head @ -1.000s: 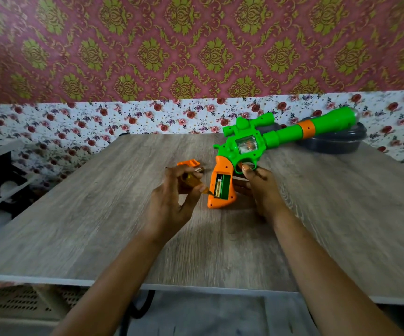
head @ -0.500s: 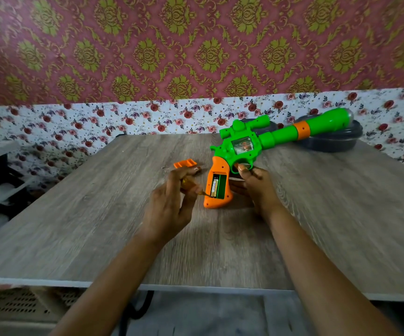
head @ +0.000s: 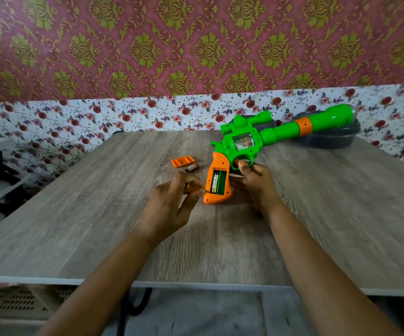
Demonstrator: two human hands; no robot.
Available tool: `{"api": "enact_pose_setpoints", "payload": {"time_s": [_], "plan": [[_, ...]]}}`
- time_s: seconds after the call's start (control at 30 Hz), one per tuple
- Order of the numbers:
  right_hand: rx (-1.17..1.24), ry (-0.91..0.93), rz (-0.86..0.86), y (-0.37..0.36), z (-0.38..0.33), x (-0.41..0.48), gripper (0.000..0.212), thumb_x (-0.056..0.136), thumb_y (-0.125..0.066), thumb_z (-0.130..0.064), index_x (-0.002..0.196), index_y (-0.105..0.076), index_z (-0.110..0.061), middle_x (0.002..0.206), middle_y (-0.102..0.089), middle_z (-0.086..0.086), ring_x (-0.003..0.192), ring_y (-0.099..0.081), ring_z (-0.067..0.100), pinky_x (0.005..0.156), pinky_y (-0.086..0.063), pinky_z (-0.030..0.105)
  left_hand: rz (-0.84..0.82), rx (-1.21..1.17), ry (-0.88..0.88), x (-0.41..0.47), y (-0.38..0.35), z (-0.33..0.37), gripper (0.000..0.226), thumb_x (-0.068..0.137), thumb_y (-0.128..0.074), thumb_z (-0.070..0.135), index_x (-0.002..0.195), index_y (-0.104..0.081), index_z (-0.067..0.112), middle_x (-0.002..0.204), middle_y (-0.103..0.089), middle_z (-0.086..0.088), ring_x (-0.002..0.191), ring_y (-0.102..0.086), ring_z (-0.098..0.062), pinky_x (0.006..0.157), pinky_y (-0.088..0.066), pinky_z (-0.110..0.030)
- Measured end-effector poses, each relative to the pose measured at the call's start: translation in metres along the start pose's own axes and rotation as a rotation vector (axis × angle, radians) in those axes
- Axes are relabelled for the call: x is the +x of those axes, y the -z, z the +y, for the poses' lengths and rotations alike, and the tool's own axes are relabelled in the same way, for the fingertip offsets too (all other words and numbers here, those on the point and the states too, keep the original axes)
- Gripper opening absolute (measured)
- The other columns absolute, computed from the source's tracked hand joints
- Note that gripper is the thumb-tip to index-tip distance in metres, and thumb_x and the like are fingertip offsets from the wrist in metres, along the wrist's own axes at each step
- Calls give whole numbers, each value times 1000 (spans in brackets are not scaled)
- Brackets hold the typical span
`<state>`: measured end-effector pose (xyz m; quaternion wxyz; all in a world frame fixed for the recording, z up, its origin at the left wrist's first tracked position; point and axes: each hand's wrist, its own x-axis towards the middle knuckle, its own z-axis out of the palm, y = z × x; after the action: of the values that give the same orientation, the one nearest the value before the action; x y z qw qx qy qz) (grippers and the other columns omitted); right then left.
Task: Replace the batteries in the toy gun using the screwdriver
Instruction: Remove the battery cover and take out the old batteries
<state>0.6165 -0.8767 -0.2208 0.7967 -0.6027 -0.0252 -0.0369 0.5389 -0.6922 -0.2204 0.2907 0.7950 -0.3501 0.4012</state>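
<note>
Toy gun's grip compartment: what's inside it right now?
One battery lies in the open compartment of the toy gun, on the side nearer the left hand; the other side shows bare green plastic. Nothing covers it; contacts are too small to tell.

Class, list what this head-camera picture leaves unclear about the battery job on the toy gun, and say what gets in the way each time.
1. Head view: the object in the left hand is covered by fingers and motion-blurred; screwdriver or battery, unclear.
2. Head view: markings on the battery in the grip of the toy gun are too small.
3. Head view: the speck near the orange cover is too small to name.
</note>
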Motion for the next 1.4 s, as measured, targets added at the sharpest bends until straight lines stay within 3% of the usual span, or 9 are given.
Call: {"api": "enact_pose_setpoints", "payload": {"time_s": [0.17,0.3,0.43,0.53,0.63,0.77,0.9,1.1,1.4], "plan": [[124,-15,22,1,-5,-2,15,96,-41,-7,93,-56,-4,80,-60,8,53,-66,6,52,-55,18,-280,242,-295,-4,-5,3,15,86,-55,21,98,-46,18,96,-69,-8,78,-68,-20,55,-56,-32],[94,-45,72,-5,-3,-2,17,96,-43,-6,86,-56,-7,92,-62,17,88,-62,28,51,-54,16,-387,357,-404,-9,-12,-1,37,76,-72,8,99,-43,15,93,-68,-10,79,-68,-22,53,-54,-32],[67,-46,72,-3,-5,0,17,96,-44,-12,98,-57,-1,93,-61,18,86,-63,26,51,-54,17,-225,309,-266,-8,-11,5,19,89,-61,19,97,-45,14,86,-70,-10,66,-66,-20,45,-51,-31],[35,-11,111,0,-3,3,25,96,-46,-12,73,-57,-7,56,-66,3,48,-64,9,48,-53,26,-61,215,-134,-3,-9,5,16,95,-48,32,101,-47,17,90,-72,-7,63,-68,-18,45,-52,-31],[2,22,115,0,1,6,30,96,-45,-8,68,-55,-12,40,-60,-7,39,-60,3,44,-52,23,131,129,75,1,-6,9,26,94,-44,43,103,-42,18,90,-70,3,73,-69,-11,57,-55,-27],[24,23,69,0,2,4,25,96,-43,-11,76,-57,-15,46,-64,-12,43,-61,1,43,-50,18,303,-27,210,3,-2,6,29,88,-59,26,103,-36,16,91,-61,14,85,-64,4,70,-50,-8],[-13,37,50,1,2,4,14,96,-43,-12,94,-56,-9,58,-67,-6,47,-62,1,44,-50,17,311,-115,260,4,0,1,35,85,-62,20,105,-34,21,91,-62,17,84,-65,9,73,-51,-11],[-140,67,23,0,5,6,19,97,-42,-14,105,-58,-8,96,-63,13,75,-62,19,63,-52,29,257,-172,304,5,5,3,46,81,-66,32,117,-37,33,84,-67,27,84,-67,4,75,-52,-14],[-95,80,1,-1,4,4,17,98,-40,-16,104,-54,-9,83,-62,2,69,-63,13,47,-50,16,187,-120,228,6,0,4,26,92,-50,22,116,-42,19,90,-60,20,81,-64,9,70,-51,-8]]}}
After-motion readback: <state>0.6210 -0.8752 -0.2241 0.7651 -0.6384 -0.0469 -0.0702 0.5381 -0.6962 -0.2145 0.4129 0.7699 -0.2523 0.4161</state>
